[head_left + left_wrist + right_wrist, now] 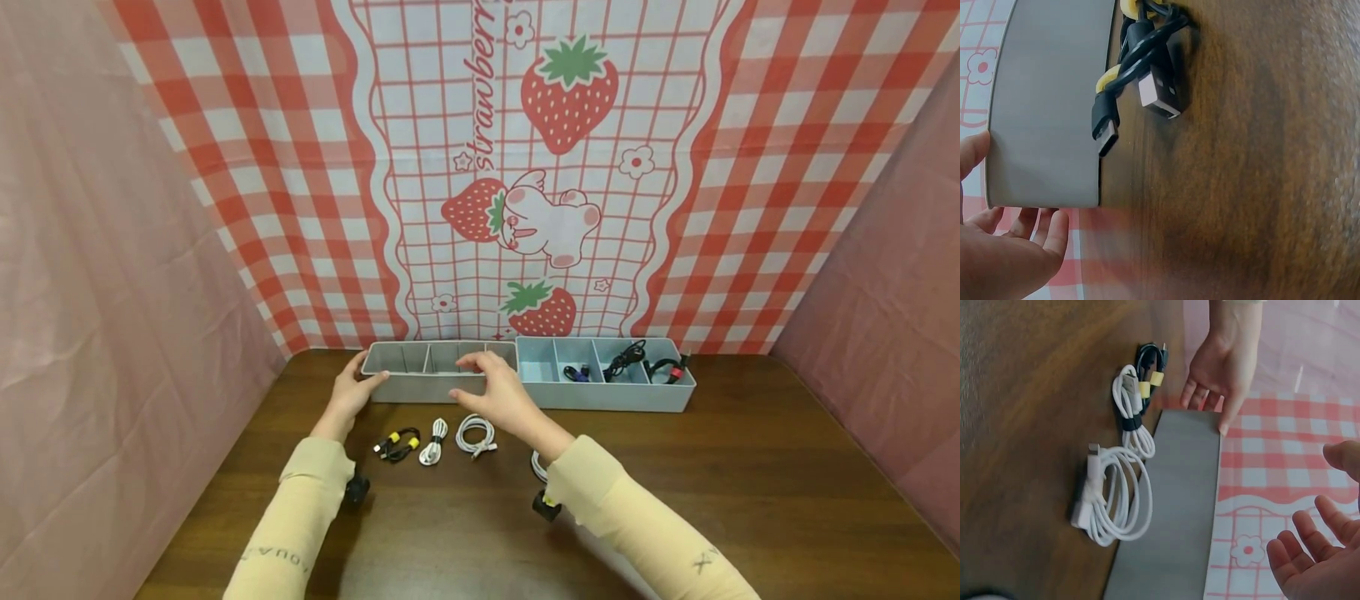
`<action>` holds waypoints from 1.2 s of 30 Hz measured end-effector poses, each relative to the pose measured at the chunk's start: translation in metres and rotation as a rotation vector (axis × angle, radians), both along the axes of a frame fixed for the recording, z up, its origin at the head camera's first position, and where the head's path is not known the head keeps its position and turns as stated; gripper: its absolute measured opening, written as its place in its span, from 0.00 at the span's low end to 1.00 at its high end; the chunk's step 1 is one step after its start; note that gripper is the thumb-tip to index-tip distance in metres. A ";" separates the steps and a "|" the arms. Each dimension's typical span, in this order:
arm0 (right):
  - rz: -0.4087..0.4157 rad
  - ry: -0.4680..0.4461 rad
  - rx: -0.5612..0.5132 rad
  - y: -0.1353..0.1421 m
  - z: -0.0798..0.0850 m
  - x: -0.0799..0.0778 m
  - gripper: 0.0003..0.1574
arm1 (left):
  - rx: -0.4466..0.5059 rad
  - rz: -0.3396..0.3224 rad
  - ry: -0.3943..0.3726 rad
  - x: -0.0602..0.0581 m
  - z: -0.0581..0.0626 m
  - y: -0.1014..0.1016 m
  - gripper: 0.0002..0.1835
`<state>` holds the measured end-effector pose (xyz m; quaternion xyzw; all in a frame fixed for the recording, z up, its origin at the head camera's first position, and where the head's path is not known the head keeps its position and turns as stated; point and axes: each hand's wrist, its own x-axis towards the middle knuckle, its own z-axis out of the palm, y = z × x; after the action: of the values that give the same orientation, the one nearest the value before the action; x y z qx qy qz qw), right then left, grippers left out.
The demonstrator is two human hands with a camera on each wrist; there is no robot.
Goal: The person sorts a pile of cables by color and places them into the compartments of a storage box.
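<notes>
A grey divided tray (420,387) stands at the back of the wooden table, its compartments bare. My left hand (348,396) rests against its left end, fingers relaxed, thumb on the corner. In the left wrist view the left hand (1004,256) lies open beside the grey tray (1047,106). Over the tray's front wall hovers my right hand (491,387), thumb and fingers spread, holding nothing. The right wrist view shows the right hand (1316,556) open and off the grey tray (1179,506), and the left hand (1222,369) at the far end.
A light blue tray (615,398) adjoins the grey one on the right and holds several coiled cables. In front lie a black cable with yellow ties (397,444), a tied white cable (433,442) and a white coil (476,435). Pink cloth walls close both sides.
</notes>
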<state>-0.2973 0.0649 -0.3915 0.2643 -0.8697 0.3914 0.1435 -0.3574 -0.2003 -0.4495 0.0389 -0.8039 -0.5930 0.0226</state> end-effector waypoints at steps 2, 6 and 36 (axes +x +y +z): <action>0.018 -0.016 -0.014 -0.003 -0.004 0.000 0.27 | -0.003 0.000 0.001 0.000 0.000 -0.001 0.37; 0.048 -0.059 -0.028 -0.010 -0.010 0.000 0.28 | 0.002 0.001 0.001 -0.002 -0.001 -0.001 0.37; 0.168 -0.112 0.239 -0.039 -0.059 -0.019 0.28 | -0.008 0.013 0.001 -0.001 0.001 0.000 0.37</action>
<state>-0.3158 0.0257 -0.4510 0.3291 -0.8915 0.3099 0.0290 -0.3587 -0.2003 -0.4488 0.0437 -0.8060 -0.5897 0.0273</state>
